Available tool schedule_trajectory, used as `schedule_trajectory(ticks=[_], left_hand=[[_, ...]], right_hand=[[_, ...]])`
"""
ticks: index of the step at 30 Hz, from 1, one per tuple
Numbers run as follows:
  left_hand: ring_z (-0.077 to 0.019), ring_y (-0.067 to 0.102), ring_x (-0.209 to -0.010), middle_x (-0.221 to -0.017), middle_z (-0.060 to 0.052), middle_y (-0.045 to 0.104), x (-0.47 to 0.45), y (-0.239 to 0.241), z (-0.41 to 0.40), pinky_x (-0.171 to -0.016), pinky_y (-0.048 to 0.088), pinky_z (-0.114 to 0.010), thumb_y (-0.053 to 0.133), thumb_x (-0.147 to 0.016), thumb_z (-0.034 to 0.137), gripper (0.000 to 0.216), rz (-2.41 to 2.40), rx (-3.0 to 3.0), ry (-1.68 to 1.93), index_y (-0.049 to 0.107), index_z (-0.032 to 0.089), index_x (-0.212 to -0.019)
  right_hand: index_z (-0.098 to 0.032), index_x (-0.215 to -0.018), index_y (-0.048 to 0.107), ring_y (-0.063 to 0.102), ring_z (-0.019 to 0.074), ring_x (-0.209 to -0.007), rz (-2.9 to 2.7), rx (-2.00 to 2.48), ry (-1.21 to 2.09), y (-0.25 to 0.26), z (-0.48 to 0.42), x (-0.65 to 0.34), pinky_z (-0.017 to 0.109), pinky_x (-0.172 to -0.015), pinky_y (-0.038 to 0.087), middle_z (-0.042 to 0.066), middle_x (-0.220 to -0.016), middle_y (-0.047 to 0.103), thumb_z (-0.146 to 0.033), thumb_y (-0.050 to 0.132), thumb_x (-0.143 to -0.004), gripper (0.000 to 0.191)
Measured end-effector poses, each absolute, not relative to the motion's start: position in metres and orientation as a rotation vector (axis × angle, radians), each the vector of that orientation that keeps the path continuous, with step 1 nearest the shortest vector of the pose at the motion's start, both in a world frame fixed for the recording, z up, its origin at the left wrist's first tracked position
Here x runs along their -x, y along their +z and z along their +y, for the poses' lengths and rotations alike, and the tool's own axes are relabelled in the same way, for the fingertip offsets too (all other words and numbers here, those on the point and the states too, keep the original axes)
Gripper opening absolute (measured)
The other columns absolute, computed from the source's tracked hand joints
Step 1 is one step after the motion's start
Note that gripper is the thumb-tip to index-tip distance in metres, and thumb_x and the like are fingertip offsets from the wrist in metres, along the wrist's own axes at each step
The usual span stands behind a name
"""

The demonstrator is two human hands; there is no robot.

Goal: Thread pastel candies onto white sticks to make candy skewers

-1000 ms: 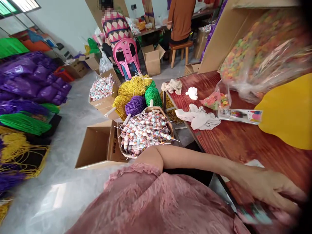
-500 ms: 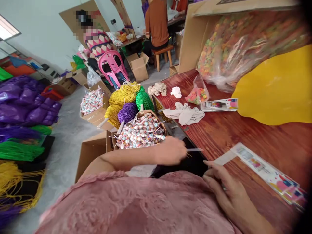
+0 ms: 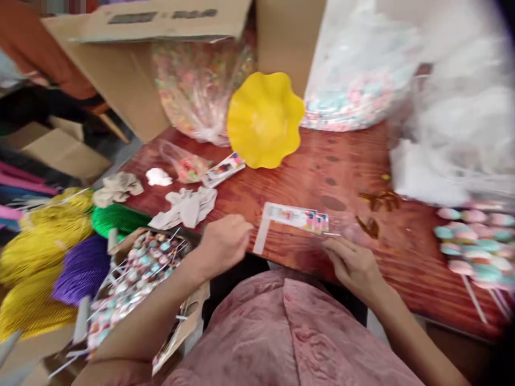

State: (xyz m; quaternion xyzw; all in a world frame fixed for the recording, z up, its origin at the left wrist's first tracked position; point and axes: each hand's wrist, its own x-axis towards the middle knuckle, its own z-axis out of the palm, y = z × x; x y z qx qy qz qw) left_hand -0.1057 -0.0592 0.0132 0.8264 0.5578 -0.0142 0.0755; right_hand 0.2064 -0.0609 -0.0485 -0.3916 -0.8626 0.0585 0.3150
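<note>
My left hand [image 3: 225, 241] is closed, held above the table's front edge beside the box of wrapped candy sticks [image 3: 148, 262]. Whatever its curled fingers may hold is hidden. My right hand [image 3: 356, 265] is over the table's front edge, thumb and fingers drawn together. A short white piece shows by its fingertips, too blurred to name. Between the hands lies a printed clear sleeve [image 3: 295, 216] with a pale strip [image 3: 262, 234] at its left end.
On the red wooden table [image 3: 322, 177] are a yellow wavy-edged dish [image 3: 265, 120], crumpled pale gloves [image 3: 187, 206], bags of candy [image 3: 346, 102] and gold twist ties [image 3: 378, 201]. Pastel candy sticks [image 3: 478, 241] lie at right. Yellow, purple and green bead bundles [image 3: 80, 268] stand left.
My view has swung right, toward the table. The left hand has come up from the candy box to the table edge, and the white stick beside it no longer shows.
</note>
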Motion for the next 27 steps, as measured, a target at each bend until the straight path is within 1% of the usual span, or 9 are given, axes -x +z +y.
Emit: schedule_trajectory(ticks=[3,6,10,13,16,18,21,23,27], left_hand=[[-0.0262,0.057,-0.105,-0.109,-0.014,0.064,0.026,0.001,-0.018,-0.087,0.048,-0.037,0.046,-0.090,0.013,0.023,1.241,-2.788,-0.071,0.064,0.012,-0.104],[-0.0281,0.057,-0.099,-0.106,-0.018,0.062,-0.021,-0.020,0.009,-0.080,0.048,-0.038,0.044,-0.087,0.005,0.027,1.170,-2.882,-0.227,0.063,0.008,-0.105],[-0.0272,0.057,-0.091,-0.099,-0.016,0.064,-0.022,-0.038,0.026,-0.078,0.048,-0.038,0.040,-0.088,0.003,0.030,1.182,-2.960,-0.239,0.067,0.009,-0.100],[-0.0266,0.057,-0.092,-0.102,-0.014,0.066,-0.008,-0.042,0.025,-0.082,0.048,-0.038,0.042,-0.087,0.004,0.035,1.245,-3.007,-0.099,0.066,0.012,-0.111],[-0.0265,0.057,-0.092,-0.105,-0.013,0.067,-0.006,-0.040,0.017,-0.083,0.048,-0.037,0.043,-0.087,0.006,0.040,1.376,-2.990,-0.044,0.063,0.011,-0.122],[-0.0271,0.057,-0.093,-0.103,-0.013,0.067,-0.010,-0.038,0.016,-0.080,0.048,-0.037,0.043,-0.087,0.007,0.037,1.451,-2.957,-0.065,0.066,0.012,-0.117],[-0.0266,0.057,-0.091,-0.095,-0.012,0.066,-0.011,-0.039,0.020,-0.073,0.046,-0.035,0.043,-0.089,0.010,0.028,1.518,-2.901,-0.062,0.069,0.014,-0.097],[-0.0255,0.058,-0.091,-0.091,-0.011,0.067,-0.008,-0.040,0.024,-0.074,0.045,-0.035,0.042,-0.093,0.013,0.028,1.496,-2.909,-0.014,0.069,0.016,-0.089],[-0.0237,0.058,-0.089,-0.093,-0.009,0.070,0.000,-0.041,0.018,-0.075,0.044,-0.035,0.044,-0.094,0.015,0.027,1.305,-2.958,0.028,0.070,0.018,-0.090]], right_hand=[[-0.017,-0.092,0.065,0.060,0.0134,-0.065,-2.321,1.116,0.093,-0.054,-0.076,-0.205,0.025,-0.061,0.046,0.004,-0.076,0.066,-0.005,0.043,-0.089,0.025],[-0.017,-0.089,0.067,0.054,0.0119,-0.062,-2.385,1.192,-0.021,-0.051,-0.090,-0.222,0.024,-0.061,0.041,0.002,-0.070,0.062,-0.004,0.043,-0.087,0.027],[-0.018,-0.090,0.069,0.058,0.0125,-0.067,-2.069,1.652,-0.193,-0.044,-0.107,-0.306,0.023,-0.065,0.043,0.004,-0.074,0.067,-0.011,0.046,-0.090,0.025],[-0.016,-0.091,0.071,0.063,0.0170,-0.073,-1.698,1.986,-0.387,-0.039,-0.119,-0.374,0.028,-0.068,0.046,0.008,-0.083,0.071,-0.020,0.049,-0.092,0.023],[-0.015,-0.093,0.073,0.063,0.0233,-0.079,-1.485,2.349,-0.512,-0.040,-0.122,-0.408,0.032,-0.064,0.041,0.013,-0.090,0.071,-0.027,0.052,-0.090,0.025],[-0.015,-0.095,0.074,0.060,0.0240,-0.073,-1.422,2.500,-0.512,-0.042,-0.122,-0.413,0.032,-0.060,0.035,0.014,-0.088,0.070,-0.031,0.055,-0.089,0.025],[-0.013,-0.101,0.075,0.052,0.0197,-0.061,-1.345,2.430,-0.532,-0.045,-0.121,-0.420,0.032,-0.056,0.030,0.014,-0.079,0.069,-0.035,0.058,-0.090,0.029],[-0.011,-0.105,0.075,0.048,0.0172,-0.060,-1.395,2.313,-0.595,-0.045,-0.117,-0.433,0.031,-0.057,0.030,0.015,-0.075,0.068,-0.028,0.056,-0.090,0.030],[-0.014,-0.091,0.080,0.039,0.0139,-0.056,-1.672,2.298,-0.600,-0.039,-0.097,-0.465,0.032,-0.054,0.023,0.012,-0.069,0.064,-0.016,0.062,-0.079,0.021]])
